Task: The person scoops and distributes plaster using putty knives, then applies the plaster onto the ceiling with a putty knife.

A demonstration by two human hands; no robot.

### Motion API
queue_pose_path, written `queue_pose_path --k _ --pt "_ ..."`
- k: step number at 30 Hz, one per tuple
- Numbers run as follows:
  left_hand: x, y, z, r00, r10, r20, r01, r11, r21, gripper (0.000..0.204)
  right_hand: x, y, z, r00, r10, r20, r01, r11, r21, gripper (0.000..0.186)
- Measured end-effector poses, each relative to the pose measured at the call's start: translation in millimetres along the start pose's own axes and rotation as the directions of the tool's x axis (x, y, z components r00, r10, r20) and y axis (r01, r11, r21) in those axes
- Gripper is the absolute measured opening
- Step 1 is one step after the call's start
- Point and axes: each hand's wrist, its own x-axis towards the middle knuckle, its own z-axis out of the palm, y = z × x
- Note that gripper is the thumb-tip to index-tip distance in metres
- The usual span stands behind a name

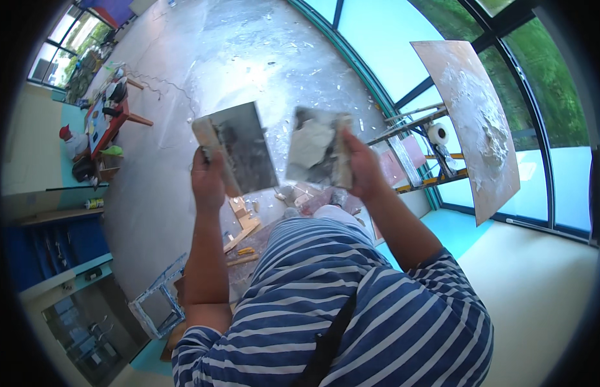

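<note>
My left hand point(208, 184) is closed round the wooden back edge of a wide putty knife point(251, 148). Its dark steel blade points right and carries a few smears. Opposite it, my right hand point(364, 168) grips a second wide putty knife point(300, 173) by its back edge, slightly blurred. A thick lump of white putty point(313, 140) covers much of that blade. The two blades face each other in front of my body, a narrow gap apart, above the floor.
At right, a large board point(464, 84) bears a heap of white putty, beside a ladder-like stand point(442, 174) with a white roll point(438, 133). Wood pieces point(243, 226) and a yellow tool point(246, 251) lie below my left arm, near a paint-stained frame point(145, 309). A cluttered red table point(123, 116) stands far left.
</note>
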Motion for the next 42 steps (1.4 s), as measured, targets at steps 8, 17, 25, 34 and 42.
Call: queue_pose_path --k 8,17,25,34,42 --pt "27.5 -2.9 -68.7 0.739 -0.528 0.419 0.613 0.784 -0.095 0.034 32.1 68.0 50.2 0.955 0.238 -0.178 -0.282 0.913 -0.293 0.044" --pt "-6.9 8.6 -137.7 0.810 -0.535 0.238 0.368 0.781 0.504 0.058 19.7 72.8 66.6 0.957 0.093 0.275 -0.054 0.988 -0.144 0.047" --pt "-84.7 29.0 -186.7 0.870 -0.448 -0.207 0.493 0.787 0.371 0.055 23.3 85.6 74.0 0.996 0.039 0.082 -0.020 0.974 -0.225 0.039" --pt "-111.4 68.1 -131.4 0.934 -0.095 -0.343 0.258 0.844 0.470 0.056 91.3 121.4 93.5 0.949 0.213 0.232 -0.151 0.953 -0.261 0.043" --pt "-164.3 78.6 -91.4 0.968 0.035 -0.249 0.146 0.726 0.672 0.045 48.2 126.6 162.0 0.867 0.311 0.390 -0.233 0.944 -0.235 0.046"
